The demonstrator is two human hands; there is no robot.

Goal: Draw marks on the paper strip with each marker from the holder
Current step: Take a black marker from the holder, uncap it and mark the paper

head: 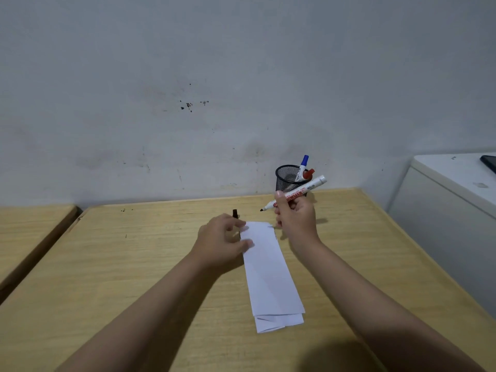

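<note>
A folded white paper strip (269,275) lies lengthwise on the wooden table (134,264). My left hand (222,241) rests on the strip's far left edge, fingertips pressing the paper. My right hand (296,216) hovers just right of the strip's far end and grips an uncapped white marker (308,189) with red lettering, its dark tip pointing left above the table. A dark cap (235,213) stands on the table just beyond my left hand. A black mesh holder (291,178) at the table's far edge holds a blue-capped marker (303,165) and a red-capped one (309,173).
A grey stained wall rises right behind the table. A second wooden table (29,232) adjoins on the left with a gap between. A white cabinet (451,200) stands to the right, with a dark flat object (489,162) on top.
</note>
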